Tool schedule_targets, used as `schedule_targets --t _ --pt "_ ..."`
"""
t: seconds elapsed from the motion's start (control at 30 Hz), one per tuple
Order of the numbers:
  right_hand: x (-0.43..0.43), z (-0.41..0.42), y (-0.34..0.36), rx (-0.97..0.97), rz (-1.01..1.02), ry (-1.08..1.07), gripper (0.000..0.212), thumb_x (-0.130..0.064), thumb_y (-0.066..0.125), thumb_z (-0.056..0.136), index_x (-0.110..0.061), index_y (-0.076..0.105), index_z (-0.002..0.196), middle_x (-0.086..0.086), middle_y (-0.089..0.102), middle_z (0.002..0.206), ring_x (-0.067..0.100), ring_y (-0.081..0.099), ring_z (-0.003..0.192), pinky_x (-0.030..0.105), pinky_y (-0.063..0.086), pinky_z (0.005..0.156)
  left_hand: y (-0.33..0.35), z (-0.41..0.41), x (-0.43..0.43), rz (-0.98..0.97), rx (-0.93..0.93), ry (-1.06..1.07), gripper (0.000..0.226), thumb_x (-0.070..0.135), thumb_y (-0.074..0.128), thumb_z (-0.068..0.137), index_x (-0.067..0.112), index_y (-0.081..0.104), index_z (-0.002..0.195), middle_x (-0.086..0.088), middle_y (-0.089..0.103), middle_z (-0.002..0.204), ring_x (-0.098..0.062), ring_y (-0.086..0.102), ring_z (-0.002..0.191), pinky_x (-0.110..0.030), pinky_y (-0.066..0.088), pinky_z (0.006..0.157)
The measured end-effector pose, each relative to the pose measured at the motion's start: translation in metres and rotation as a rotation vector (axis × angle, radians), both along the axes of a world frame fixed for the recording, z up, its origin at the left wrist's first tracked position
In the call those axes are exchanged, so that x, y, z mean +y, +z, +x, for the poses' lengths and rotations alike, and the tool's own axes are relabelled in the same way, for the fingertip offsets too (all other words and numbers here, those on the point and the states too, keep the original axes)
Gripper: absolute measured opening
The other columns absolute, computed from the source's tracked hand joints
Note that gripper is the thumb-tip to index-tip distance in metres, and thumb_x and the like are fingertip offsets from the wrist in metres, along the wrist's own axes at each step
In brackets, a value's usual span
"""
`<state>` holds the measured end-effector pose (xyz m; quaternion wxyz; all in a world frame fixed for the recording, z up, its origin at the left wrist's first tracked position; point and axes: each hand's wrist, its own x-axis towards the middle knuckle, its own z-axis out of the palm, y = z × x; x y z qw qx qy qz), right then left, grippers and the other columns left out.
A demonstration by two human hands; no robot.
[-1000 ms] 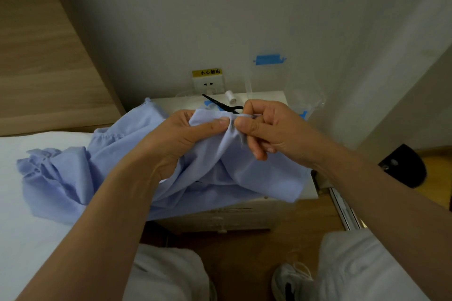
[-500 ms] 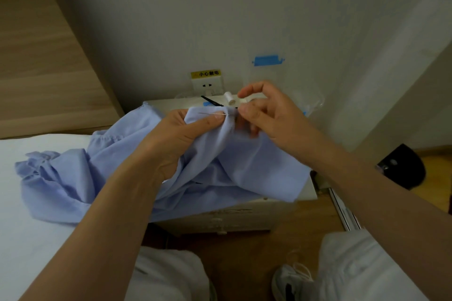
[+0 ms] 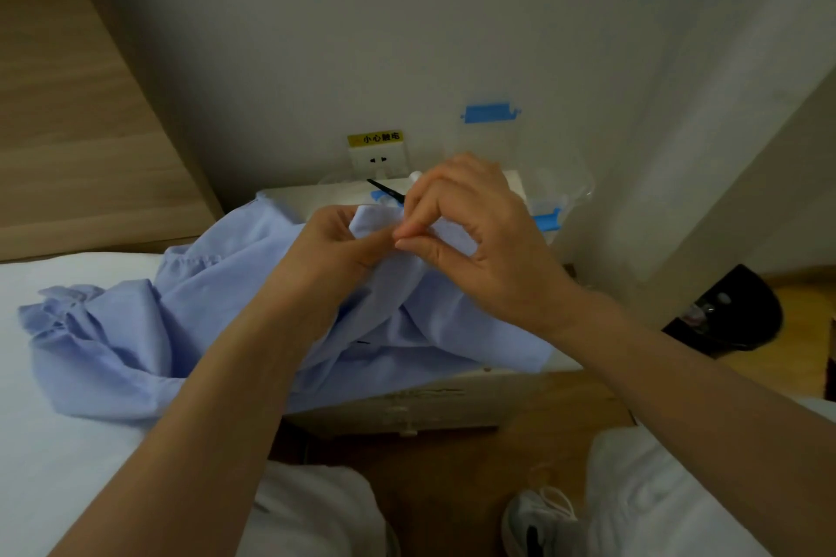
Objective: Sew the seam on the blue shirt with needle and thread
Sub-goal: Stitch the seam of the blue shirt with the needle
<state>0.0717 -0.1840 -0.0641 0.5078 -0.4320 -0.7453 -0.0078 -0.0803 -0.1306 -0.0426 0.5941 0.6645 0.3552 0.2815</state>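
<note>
- blue shirt (image 3: pixel 135 353): draped over the front of the nightstand (image 3: pixel 452 398), its far end trailing off the nightstand's left side onto the white bed (image 3: pixel 54 488); one fold is lifted above the nightstand top.
- left hand (image 3: pixel 334 249): fingers curled, thumb pressing down, gripping that lifted fold.
- right hand (image 3: pixel 475 235): thumb and forefinger pinched tight at the fold's edge, touching the left thumb tip; other fingers loosely bent. Probably on the needle (too thin to make out, thread too).
- progress: looks mid-seam, one stitch in hand. No finished stitches can be made out, so how much is left can't be told. Knotting and cutting are likely still to come.
- black scissors (image 3: pixel 387 191): at the back of the nightstand top, untouched.
- wall socket (image 3: pixel 377 161): just behind the nightstand.
</note>
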Motion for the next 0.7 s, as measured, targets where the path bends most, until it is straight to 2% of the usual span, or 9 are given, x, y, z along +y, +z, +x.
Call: schedule_targets --t 0.1,0.17,0.2,0.27,0.33,0.47,0.53,0.63,0.7 --pt "-0.006 -0.009 0.001 0.078 -0.110 0.172 0.012 -0.013 0.065 0.087 -0.003 0.065 0.082 0.009 0.064 0.081 0.021 0.059 0.080 0.033 0.046 0.080 -0.007 0.000 0.006 0.059 0.058 0.106 0.056 0.063 0.079 0.046 0.018 0.057 0.071 0.018 0.059 0.049 0.007 0.055 0.045 -0.012 0.046 0.049" --pt "-0.013 -0.011 0.003 0.207 -0.384 0.316 0.004 -0.008 0.065 0.088 -0.006 0.063 0.086 0.003 0.066 0.082 0.013 0.063 0.081 0.025 0.050 0.082 -0.004 0.001 0.006 0.013 0.092 0.184 0.025 0.033 0.070 0.084 0.014 0.057 0.074 0.015 0.058 0.047 0.004 0.055 0.044 -0.016 0.046 0.049" --pt "-0.015 -0.011 0.004 0.285 -0.577 0.413 0.003 -0.005 0.064 0.090 -0.006 0.062 0.087 0.004 0.067 0.082 0.012 0.065 0.081 0.023 0.051 0.082 -0.004 0.000 0.008 -0.011 0.097 0.217 0.021 0.025 0.062 0.091 0.012 0.058 0.076 0.014 0.059 0.048 0.003 0.056 0.044 -0.016 0.047 0.047" --pt "-0.018 -0.006 0.003 0.370 -0.940 0.629 0.005 -0.002 0.058 0.093 -0.006 0.059 0.091 0.008 0.068 0.082 0.017 0.068 0.082 0.026 0.053 0.084 -0.004 -0.002 0.009 -0.050 0.085 0.240 0.019 0.024 0.059 0.093 0.011 0.060 0.079 0.011 0.063 0.054 0.001 0.059 0.049 -0.014 0.050 0.048" --pt "-0.018 -0.001 0.001 0.333 -1.192 0.819 0.009 -0.002 0.052 0.096 -0.008 0.058 0.093 0.007 0.070 0.085 0.021 0.068 0.084 0.031 0.054 0.086 -0.004 -0.001 0.008 -0.056 0.082 0.265 0.018 0.027 0.059 0.093 0.014 0.061 0.081 0.008 0.065 0.062 0.001 0.061 0.052 -0.014 0.051 0.052" --pt "-0.017 0.005 0.003 0.311 -1.420 1.054 0.017 -0.003 0.043 0.098 -0.013 0.056 0.097 0.000 0.070 0.080 0.017 0.068 0.076 0.033 0.054 0.080 -0.005 0.001 0.009 -0.029 0.086 0.405 0.024 0.033 0.060 0.092 0.020 0.061 0.072 0.007 0.060 0.047 0.004 0.056 0.041 -0.009 0.043 0.040" --pt "-0.016 0.010 0.007 0.366 -1.387 0.961 0.013 -0.010 0.042 0.100 -0.013 0.054 0.099 -0.003 0.063 0.067 0.012 0.061 0.060 0.027 0.054 0.069 -0.003 0.001 0.008 -0.037 0.083 0.391 0.026 0.030 0.058 0.094 0.017 0.062 0.072 0.008 0.061 0.048 0.005 0.057 0.043 -0.009 0.045 0.044" --pt "-0.009 0.011 0.008 0.556 -1.112 0.494 0.009 -0.017 0.048 0.100 -0.015 0.056 0.095 -0.008 0.042 0.055 0.005 0.039 0.047 0.018 0.040 0.050 -0.001 0.001 0.006 -0.015 0.100 0.348 0.027 0.025 0.053 0.096 0.016 0.060 0.072 0.014 0.060 0.044 0.007 0.057 0.045 -0.006 0.042 0.044" --pt "-0.004 0.009 0.005 0.662 -0.874 0.215 0.008 -0.014 0.053 0.098 -0.013 0.058 0.091 -0.009 0.039 0.052 0.002 0.032 0.045 0.014 0.031 0.045 0.000 0.001 0.006 -0.005 0.105 0.351 0.026 0.027 0.055 0.095 0.019 0.060 0.071 0.013 0.060 0.045 0.004 0.058 0.046 -0.008 0.043 0.044"
